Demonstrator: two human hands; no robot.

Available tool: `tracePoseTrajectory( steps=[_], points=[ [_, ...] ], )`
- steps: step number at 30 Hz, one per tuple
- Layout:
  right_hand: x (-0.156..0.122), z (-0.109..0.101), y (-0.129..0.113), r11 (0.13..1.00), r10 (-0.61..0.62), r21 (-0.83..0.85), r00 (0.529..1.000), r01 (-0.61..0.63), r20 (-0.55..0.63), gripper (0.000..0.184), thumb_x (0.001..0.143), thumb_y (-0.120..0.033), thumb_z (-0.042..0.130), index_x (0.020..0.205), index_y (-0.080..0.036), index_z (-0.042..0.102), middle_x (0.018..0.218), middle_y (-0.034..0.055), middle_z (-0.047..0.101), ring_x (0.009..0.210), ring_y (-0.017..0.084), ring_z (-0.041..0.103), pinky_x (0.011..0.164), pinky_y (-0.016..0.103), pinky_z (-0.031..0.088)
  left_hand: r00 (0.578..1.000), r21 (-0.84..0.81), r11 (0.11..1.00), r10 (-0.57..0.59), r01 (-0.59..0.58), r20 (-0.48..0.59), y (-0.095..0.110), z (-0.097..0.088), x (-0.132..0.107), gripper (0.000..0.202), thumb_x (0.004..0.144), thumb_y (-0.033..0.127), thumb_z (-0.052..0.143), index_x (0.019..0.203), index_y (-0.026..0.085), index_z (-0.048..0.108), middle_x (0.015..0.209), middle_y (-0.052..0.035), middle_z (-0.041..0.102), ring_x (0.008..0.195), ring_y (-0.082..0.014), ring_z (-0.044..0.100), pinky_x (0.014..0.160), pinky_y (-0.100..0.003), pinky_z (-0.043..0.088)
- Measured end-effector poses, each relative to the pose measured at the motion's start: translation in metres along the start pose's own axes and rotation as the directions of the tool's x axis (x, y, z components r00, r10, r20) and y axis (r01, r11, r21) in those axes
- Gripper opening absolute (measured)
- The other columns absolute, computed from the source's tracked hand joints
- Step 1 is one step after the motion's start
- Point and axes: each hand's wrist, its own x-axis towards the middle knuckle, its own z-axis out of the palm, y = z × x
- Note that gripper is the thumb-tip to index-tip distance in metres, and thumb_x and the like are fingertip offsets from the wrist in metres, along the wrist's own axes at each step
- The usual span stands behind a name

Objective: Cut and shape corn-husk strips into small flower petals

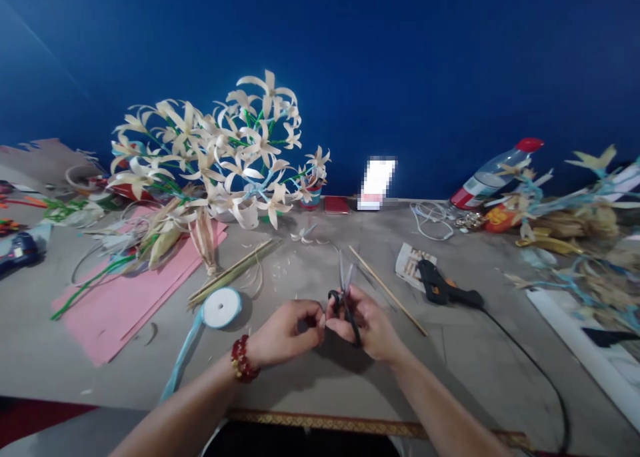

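Note:
Both hands meet over the front middle of the table. My right hand (370, 324) is closed around a pair of scissors (345, 280), whose slightly parted blades point up and away from me. Its thumb and a finger reach toward the other hand. My left hand (293, 327), with a red bead bracelet (244, 358) at the wrist, pinches something small and pale that I cannot make out. A roll of light blue ribbon (221, 308) lies left of that hand, its tail trailing toward me. To the right of the scissors rests a thin wooden stick (387, 290).
Pale handmade flowers (245, 150) stand at the back left, above pink paper sheets (135, 297) and dried husks (204, 240). On the right are a black glue gun (445, 287) with its cord, a tilted bottle (493, 177) and more flowers (530, 197). A blue wall closes the back.

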Motion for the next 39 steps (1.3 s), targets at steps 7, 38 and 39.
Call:
tracePoseTrajectory(
  steps=[7, 38, 39],
  points=[
    [0.0, 0.004, 0.007, 0.998, 0.025, -0.058, 0.998, -0.028, -0.053, 0.026, 0.067, -0.022, 0.072, 0.082, -0.021, 0.05, 0.072, -0.0047, 0.057, 0.061, 0.01, 0.052, 0.061, 0.023, 0.043, 1.0, 0.185, 0.983, 0.009, -0.005, -0.024, -0.005, 0.01, 0.002, 0.004, 0.075, 0.014, 0.055, 0.072, 0.017, 0.057, 0.073, -0.0005, 0.061, 0.069, -0.0144, 0.055, 0.068, -0.024, 0.041],
    [-0.002, -0.002, 0.004, 0.999, -0.037, -0.038, 0.998, 0.035, -0.054, 0.028, 0.072, -0.027, 0.074, 0.088, -0.021, 0.052, 0.079, -0.0007, 0.062, 0.066, 0.013, 0.056, 0.063, 0.025, 0.045, 0.989, -0.356, 0.934, -0.09, 0.043, -0.118, -0.014, 0.01, 0.002, 0.023, 0.083, 0.035, 0.067, 0.079, 0.014, 0.059, 0.072, -0.0006, 0.057, 0.066, -0.0105, 0.047, 0.062, -0.022, 0.036],
    [-0.003, -0.002, 0.004, 0.998, -0.028, -0.061, 0.998, 0.025, -0.057, 0.028, 0.072, -0.027, 0.074, 0.087, -0.021, 0.052, 0.077, -0.0011, 0.061, 0.064, 0.013, 0.056, 0.062, 0.025, 0.045, 0.987, -0.361, 0.932, -0.094, 0.042, -0.128, -0.014, 0.01, 0.002, 0.023, 0.083, 0.035, 0.067, 0.078, 0.014, 0.059, 0.072, -0.0004, 0.057, 0.065, -0.0102, 0.047, 0.061, -0.021, 0.036]
  ],
)
